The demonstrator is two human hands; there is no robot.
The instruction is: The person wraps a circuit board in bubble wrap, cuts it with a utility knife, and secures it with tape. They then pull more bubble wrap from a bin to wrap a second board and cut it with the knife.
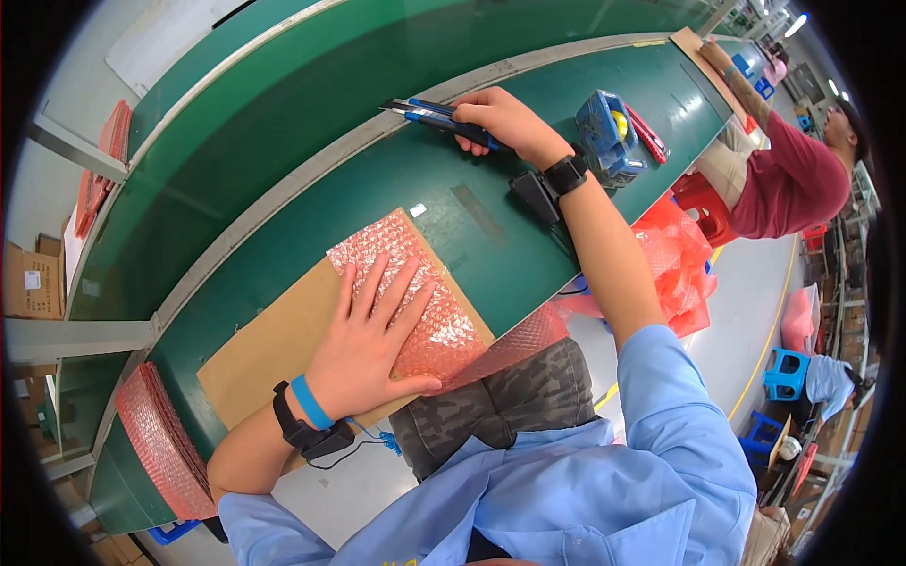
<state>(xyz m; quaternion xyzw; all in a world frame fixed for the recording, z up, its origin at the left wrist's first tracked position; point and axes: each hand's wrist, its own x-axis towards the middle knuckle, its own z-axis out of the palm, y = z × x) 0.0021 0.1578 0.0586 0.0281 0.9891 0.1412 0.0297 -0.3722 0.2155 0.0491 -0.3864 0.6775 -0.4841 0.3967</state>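
My left hand [363, 354] lies flat with its fingers spread on pink bubble wrap [429, 325]. The wrap covers the right part of a brown cardboard sheet [274, 340], and a loose strip hangs over the table edge toward my lap. Farther off, beside the raised rim of the table, my right hand [500, 123] is closed on a blue-and-black utility knife [439, 121]. A second blue-and-black piece [429, 106] shows right alongside it; whether my fingers hold that too is hard to see.
A blue tape dispenser [604, 137] and a red cutter [648, 137] stand right on the green table [349, 184]. Stacked pink bubble-wrap sheets [162, 434] sit at left. Red plastic wrap [675, 259] bunches beside the table. A co-worker [788, 179] sits farther right.
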